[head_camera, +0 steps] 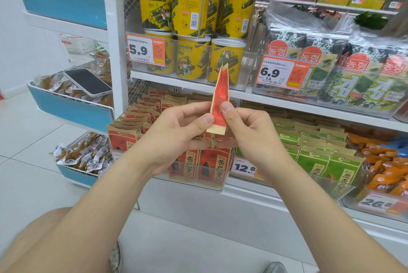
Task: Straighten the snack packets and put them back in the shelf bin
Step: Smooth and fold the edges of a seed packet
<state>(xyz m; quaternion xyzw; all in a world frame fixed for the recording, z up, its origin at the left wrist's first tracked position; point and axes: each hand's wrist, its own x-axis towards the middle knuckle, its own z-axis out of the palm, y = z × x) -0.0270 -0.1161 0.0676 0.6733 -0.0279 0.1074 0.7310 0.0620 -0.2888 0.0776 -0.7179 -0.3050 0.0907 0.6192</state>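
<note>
Standing nearly upright and edge-on to the camera, a red snack packet (219, 96) is held between both hands in front of the shelves. The left hand (176, 133) is curled, with its thumb pressed against the packet's lower left edge. The right hand (247, 127) is likewise curled, with its thumb set on the right edge slightly higher. Just beyond and below the hands, a clear bin (212, 187) on the lower shelf is filled with rows of matching red packets (209, 162), stood upright. Green packets (320, 158) are seen in the bin to the right, yellow tubs (187, 8) on the shelf above, and a phone (88, 82) lying on a side rack at left.
</note>
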